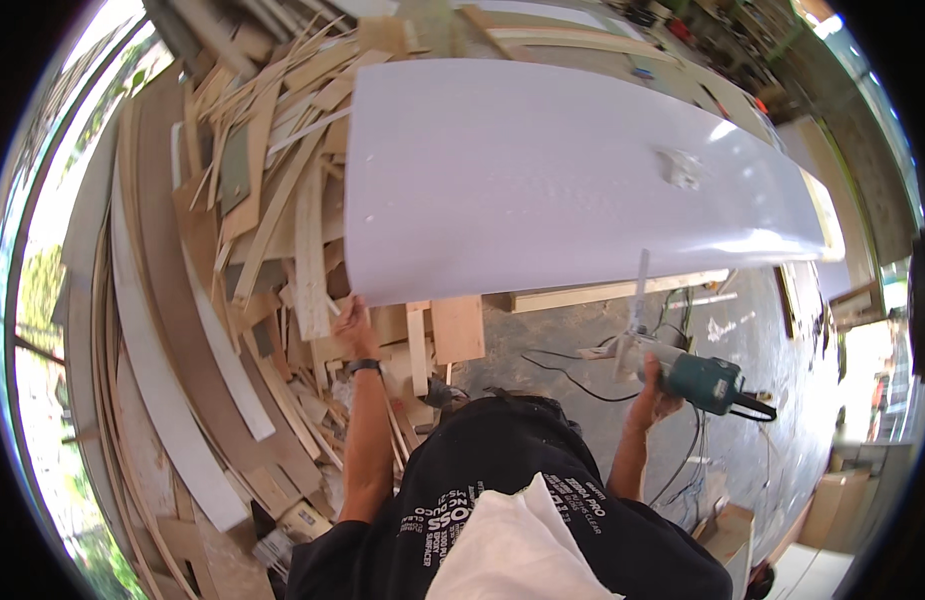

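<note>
A large, glossy white panel (502, 170) spreads across the upper middle in front of me. My left hand (354, 328) is at its near left corner, fingers closed on the edge. My right hand (662, 392) grips a trim router (707, 382) with a teal motor body, held to the right, just off the panel's near edge. The router's pale base and a thin upright strip face the panel, and a black cord leaves its rear. A crumpled pale scrap (682, 168) lies on the panel's right part.
Wood offcuts (272, 190) are heaped left of and behind the panel. Long boards (162, 320) stand or lie along the left side. Black cords (582, 385) trail over the grey floor (542, 350). A wooden beam (612, 292) shows under the panel's near edge. Cardboard boxes (832, 510) stand at lower right.
</note>
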`<state>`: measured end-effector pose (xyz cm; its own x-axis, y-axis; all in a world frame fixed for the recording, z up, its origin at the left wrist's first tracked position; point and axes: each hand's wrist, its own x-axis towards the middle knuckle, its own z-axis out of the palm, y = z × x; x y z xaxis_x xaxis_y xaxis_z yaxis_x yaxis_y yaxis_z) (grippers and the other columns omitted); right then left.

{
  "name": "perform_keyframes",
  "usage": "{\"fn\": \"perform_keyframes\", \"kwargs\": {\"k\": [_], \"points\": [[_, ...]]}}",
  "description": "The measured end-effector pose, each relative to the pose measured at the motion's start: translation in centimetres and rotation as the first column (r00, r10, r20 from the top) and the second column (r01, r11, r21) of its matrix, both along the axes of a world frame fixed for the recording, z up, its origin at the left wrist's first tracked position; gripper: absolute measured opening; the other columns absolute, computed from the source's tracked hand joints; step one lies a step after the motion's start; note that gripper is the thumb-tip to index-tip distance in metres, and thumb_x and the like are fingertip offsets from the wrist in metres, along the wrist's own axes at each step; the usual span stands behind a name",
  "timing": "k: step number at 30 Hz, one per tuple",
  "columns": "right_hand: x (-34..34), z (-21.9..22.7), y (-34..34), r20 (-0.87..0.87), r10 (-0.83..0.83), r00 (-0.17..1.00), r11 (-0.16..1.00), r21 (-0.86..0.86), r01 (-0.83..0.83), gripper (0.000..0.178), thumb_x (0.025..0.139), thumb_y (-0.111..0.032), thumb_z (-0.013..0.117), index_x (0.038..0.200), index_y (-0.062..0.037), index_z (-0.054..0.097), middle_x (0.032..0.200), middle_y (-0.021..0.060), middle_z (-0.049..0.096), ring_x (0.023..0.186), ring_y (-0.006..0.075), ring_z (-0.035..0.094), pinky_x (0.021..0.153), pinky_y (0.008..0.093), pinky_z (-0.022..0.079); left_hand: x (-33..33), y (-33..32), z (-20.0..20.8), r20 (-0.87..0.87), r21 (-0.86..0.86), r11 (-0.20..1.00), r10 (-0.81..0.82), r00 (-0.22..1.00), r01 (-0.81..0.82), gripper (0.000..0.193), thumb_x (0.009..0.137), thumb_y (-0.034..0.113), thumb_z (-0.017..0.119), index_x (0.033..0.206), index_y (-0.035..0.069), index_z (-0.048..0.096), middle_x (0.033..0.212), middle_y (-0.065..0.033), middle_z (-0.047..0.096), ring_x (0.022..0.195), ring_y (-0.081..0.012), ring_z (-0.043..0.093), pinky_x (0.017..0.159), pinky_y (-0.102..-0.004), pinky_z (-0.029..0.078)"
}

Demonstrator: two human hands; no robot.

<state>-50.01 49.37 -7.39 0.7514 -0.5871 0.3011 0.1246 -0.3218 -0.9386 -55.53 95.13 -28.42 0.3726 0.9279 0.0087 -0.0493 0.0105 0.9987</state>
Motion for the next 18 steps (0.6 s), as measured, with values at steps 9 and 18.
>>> {"fn": "perform_keyframes", "kwargs": {"k": [9,18], "points": [[-2.9,-1.3,-9.2,-0.024,-0.067,0.997,0.995,0.072,0.069,0.051,0.073,-0.016,0.092,0.113,0.0044,0.068,0.106,0.0103,0.071,0.096,0.0208,0.067,0.085,0.0352,0.055,-1.8,-7.8,0.0,-0.338,0.054,0.989,0.151,0.929,-0.141,0.03,0.099,0.023,0.066,0.106,-0.005,0.073,0.082,-0.0088,0.072,0.076,-0.0168,0.068,0.065,-0.027,0.054],[-9.0,-4.9,-19.8,-0.087,-0.019,0.996,0.987,0.156,0.032,0.052,0.076,-0.012,0.09,0.119,-0.0002,0.065,0.11,0.0072,0.069,0.095,0.0198,0.068,0.084,0.0353,0.056,1.6,-46.0,23.9,-0.157,0.357,0.063,-0.98,0.126,0.932,0.035,0.092,0.021,0.076,0.125,0.009,0.068,0.124,-0.0137,0.068,0.11,-0.0274,0.067,0.096,-0.0387,0.052]]}}
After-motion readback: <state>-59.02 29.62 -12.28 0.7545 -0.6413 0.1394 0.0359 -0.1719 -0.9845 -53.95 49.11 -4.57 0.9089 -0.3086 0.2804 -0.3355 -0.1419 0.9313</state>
